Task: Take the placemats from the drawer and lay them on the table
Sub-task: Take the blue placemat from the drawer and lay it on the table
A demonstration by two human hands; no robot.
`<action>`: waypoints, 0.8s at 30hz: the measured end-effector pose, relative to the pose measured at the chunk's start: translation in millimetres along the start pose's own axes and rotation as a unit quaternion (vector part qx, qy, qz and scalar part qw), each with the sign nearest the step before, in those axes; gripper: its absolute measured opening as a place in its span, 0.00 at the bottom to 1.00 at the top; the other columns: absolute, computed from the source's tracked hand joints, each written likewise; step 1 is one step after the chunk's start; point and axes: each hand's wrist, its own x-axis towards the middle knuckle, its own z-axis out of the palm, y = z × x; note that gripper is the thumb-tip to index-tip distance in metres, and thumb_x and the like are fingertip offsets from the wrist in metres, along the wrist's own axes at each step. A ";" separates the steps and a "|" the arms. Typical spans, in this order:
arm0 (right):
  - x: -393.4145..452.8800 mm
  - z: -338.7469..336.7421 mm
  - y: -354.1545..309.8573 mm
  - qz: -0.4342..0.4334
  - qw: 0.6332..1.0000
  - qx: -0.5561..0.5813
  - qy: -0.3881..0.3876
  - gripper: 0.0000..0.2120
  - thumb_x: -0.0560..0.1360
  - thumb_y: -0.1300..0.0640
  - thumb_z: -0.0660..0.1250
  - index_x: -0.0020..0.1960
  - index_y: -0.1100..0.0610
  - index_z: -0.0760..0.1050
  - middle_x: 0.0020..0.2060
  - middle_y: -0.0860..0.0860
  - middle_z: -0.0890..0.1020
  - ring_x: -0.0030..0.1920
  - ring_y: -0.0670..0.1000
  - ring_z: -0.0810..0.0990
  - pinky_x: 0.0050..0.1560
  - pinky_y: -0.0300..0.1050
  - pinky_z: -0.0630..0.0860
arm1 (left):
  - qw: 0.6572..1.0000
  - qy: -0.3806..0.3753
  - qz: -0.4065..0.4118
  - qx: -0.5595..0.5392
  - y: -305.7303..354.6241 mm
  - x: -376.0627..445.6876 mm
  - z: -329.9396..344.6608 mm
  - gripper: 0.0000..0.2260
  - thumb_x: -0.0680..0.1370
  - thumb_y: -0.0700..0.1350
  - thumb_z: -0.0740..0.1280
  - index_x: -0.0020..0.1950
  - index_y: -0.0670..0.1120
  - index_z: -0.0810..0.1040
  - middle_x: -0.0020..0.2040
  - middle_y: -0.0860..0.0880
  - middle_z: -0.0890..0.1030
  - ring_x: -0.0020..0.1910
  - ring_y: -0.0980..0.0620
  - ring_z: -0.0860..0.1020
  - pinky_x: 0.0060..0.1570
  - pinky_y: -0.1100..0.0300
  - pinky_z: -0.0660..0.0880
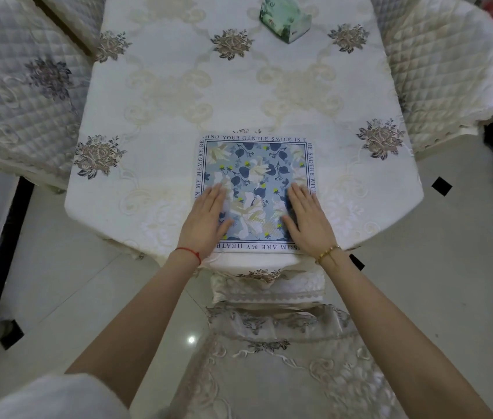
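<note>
While one placemat [257, 189] lies on the table [179, 86], two flat-fingered hands, left [206, 220] and right [308, 220], press it.

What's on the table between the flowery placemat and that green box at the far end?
Nothing: in the head view only bare embroidered tablecloth lies between the placemat and the green box.

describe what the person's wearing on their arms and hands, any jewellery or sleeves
Both forearms are bare. The left hand has a thin red string bracelet at its wrist; the right hand has a slim gold-coloured bracelet. A white fuzzy sleeve shows at the left elbow. No rings visible.
</note>
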 end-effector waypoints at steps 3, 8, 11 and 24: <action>35.9 3.9 -15.8 -0.020 0.999 -0.009 -0.026 0.30 0.81 0.45 0.52 0.78 0.56 0.47 0.77 0.52 0.49 0.77 0.50 0.44 0.76 0.48 0.42 | 1.000 -0.023 0.002 0.000 3.7 28.5 3.6 0.30 0.81 0.54 0.57 0.78 0.44 0.49 0.79 0.46 0.50 0.78 0.48 0.45 0.76 0.54 0.45; 46.0 9.4 -2.6 -0.033 0.998 -0.034 -0.042 0.32 0.80 0.39 0.49 0.78 0.54 0.45 0.77 0.50 0.49 0.77 0.49 0.44 0.76 0.50 0.44 | 0.999 -0.021 -0.003 0.030 -12.3 35.8 8.6 0.34 0.79 0.63 0.52 0.78 0.45 0.50 0.79 0.47 0.53 0.78 0.49 0.49 0.76 0.52 0.49; 32.7 2.4 19.5 -0.022 0.999 -0.032 -0.026 0.32 0.80 0.39 0.48 0.78 0.54 0.46 0.77 0.49 0.50 0.77 0.48 0.46 0.76 0.48 0.44 | 0.999 -0.005 -0.009 0.041 -28.3 24.2 5.4 0.34 0.78 0.64 0.51 0.78 0.45 0.52 0.78 0.47 0.56 0.77 0.48 0.54 0.75 0.50 0.54; 128.1 -14.6 -15.1 -0.051 0.998 0.021 0.008 0.26 0.80 0.49 0.55 0.75 0.58 0.58 0.75 0.54 0.59 0.76 0.55 0.52 0.76 0.51 0.48 | 0.998 0.048 0.020 -0.028 -15.7 108.3 -16.6 0.25 0.80 0.48 0.62 0.74 0.42 0.62 0.75 0.43 0.62 0.75 0.44 0.59 0.75 0.52 0.55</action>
